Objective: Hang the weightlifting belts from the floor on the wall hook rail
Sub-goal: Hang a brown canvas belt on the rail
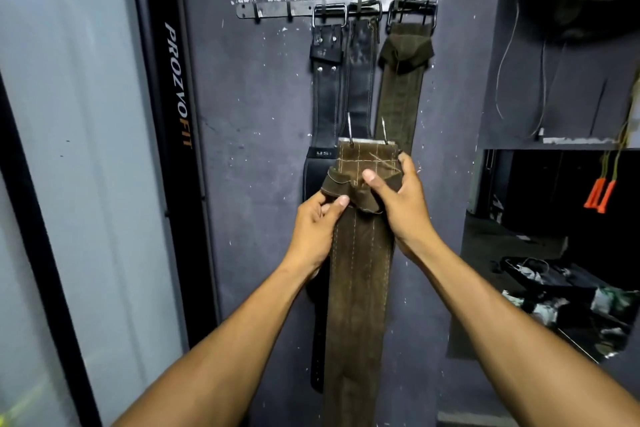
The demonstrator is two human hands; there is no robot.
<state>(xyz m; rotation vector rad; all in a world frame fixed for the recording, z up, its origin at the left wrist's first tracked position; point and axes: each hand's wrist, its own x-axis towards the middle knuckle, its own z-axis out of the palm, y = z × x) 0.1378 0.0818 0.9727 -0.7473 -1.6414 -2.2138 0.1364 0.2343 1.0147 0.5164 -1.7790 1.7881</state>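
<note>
While the brown suede belt (360, 288) hangs vertically in front of the grey wall (256, 149), the left hand (317, 224) pinches its left edge and the right hand (398, 198) grips its buckle end, thumb on the front. Above, the hook rail (277, 9) carries two black leather belts (325, 107) and an olive belt (401, 97).

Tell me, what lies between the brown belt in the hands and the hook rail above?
In the head view, two hung belts lie between the brown belt and the hook rail: black belt, olive belt.
</note>
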